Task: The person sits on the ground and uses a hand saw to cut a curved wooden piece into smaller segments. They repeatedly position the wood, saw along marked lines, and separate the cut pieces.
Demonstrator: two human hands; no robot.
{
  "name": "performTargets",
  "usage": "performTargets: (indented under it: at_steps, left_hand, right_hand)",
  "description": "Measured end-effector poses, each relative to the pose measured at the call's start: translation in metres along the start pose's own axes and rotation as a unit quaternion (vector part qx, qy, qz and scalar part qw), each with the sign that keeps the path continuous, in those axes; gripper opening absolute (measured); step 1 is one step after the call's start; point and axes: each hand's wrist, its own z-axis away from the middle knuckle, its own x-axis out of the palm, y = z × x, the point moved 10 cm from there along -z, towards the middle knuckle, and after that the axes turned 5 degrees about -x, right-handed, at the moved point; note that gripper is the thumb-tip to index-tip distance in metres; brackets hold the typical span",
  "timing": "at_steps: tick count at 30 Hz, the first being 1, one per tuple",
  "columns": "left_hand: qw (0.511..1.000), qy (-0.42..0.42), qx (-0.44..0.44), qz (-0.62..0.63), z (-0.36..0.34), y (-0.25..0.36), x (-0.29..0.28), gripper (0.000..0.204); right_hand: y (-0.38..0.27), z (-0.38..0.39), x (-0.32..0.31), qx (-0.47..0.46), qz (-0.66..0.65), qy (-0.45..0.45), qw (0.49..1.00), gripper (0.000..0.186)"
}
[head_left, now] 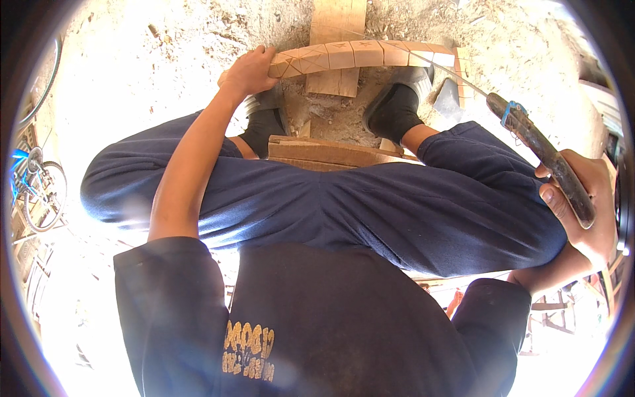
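Note:
My left hand (pixel 248 73) is wrapped around the left end of a pale, curved wooden piece (pixel 357 53) marked with crossing lines and several cuts. A flat board (pixel 331 86) lies beneath it. My right hand (pixel 585 195) grips the dark handle (pixel 539 142) of a hand saw with blue binding near its front. The saw's thin blade (pixel 463 79) extends up-left over the right part of the curved piece; I cannot tell whether it touches.
My feet (pixel 397 112) in dark socks and sandals flank the board. A wooden piece (pixel 311 152) lies between my crossed legs and feet on the dirt ground (pixel 119 59). A blue bicycle (pixel 36 175) is at the far left, and assorted wooden scraps (pixel 608 278) are at the right edge.

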Motion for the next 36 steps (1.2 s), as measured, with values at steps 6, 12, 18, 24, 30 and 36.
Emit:
performTargets:
  at_steps: [6,12,18,24,30,36]
  left_hand:
    - [0.999,-0.03,-0.007,0.015,-0.005,-0.002,0.003,0.05]
    - [0.993,-0.074,-0.016,0.091,-0.013,-0.006,0.009,0.046]
    - [0.982,-0.089,-0.034,0.163,-0.014,-0.018,0.012,0.046]
    - [0.98,-0.102,-0.024,0.171,-0.02,-0.01,0.0,0.046]
    - [0.959,-0.081,-0.085,0.256,-0.015,0.0,-0.01,0.046]
    - [0.926,-0.058,-0.17,0.331,-0.014,-0.015,-0.031,0.051]
  right_hand:
    - [-0.006,-0.002,-0.003,-0.064,0.001,0.003,0.998,0.027]
    - [0.003,-0.001,-0.007,-0.019,-0.007,0.013,1.0,0.036]
    - [0.0,-0.005,-0.009,-0.045,-0.031,0.041,0.998,0.032]
    - [-0.003,0.006,-0.011,-0.048,-0.033,0.104,0.993,0.025]
    - [-0.008,0.001,-0.01,-0.06,-0.046,0.078,0.994,0.02]
    - [-0.011,0.001,-0.018,-0.083,-0.048,0.114,0.989,0.018]
